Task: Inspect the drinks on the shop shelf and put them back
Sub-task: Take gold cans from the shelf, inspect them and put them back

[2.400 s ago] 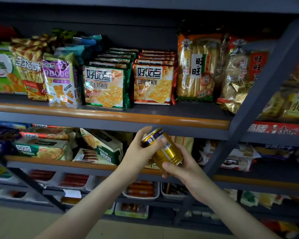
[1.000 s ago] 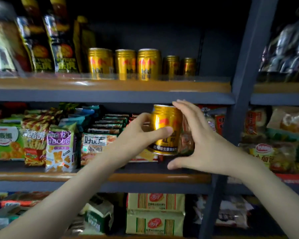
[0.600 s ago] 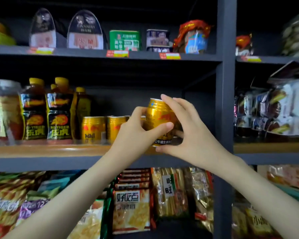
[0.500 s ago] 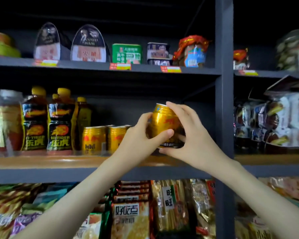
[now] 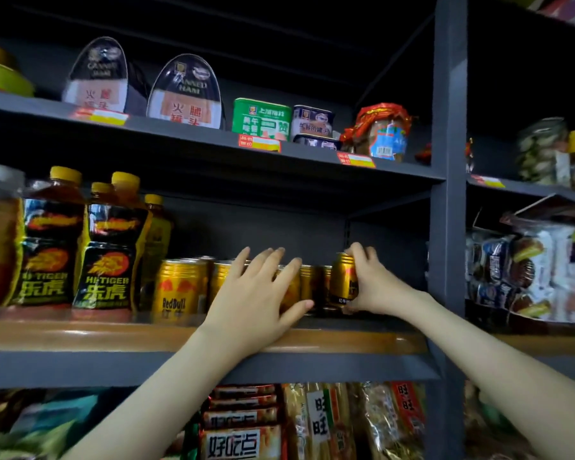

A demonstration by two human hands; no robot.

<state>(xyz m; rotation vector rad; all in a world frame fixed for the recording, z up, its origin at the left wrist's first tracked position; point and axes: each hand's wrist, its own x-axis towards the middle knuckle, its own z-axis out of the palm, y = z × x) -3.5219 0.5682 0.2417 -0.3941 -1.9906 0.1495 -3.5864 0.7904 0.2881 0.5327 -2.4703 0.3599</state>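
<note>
A gold drink can (image 5: pixel 343 281) stands upright on the wood-edged shelf (image 5: pixel 80 336), at the right end of a row of gold cans (image 5: pixel 180 290). My right hand (image 5: pixel 370 283) grips this can, fingers curled over its top rim and right side. My left hand (image 5: pixel 259 300) reaches over the shelf edge with straight, spread fingers lying against the cans in the middle of the row, hiding most of them.
Several Hi-Tiger bottles (image 5: pixel 107 247) with yellow caps stand left of the cans. A dark upright post (image 5: pixel 447 194) rises just right of my right hand. Tins and jars line the shelf above (image 5: pixel 213 134); snack packs (image 5: pixel 246 426) fill the shelf below.
The can was held in both hands in front of the shelf; now it stands on the shelf at the row's right end. My left hand has let go and moved left onto other cans.
</note>
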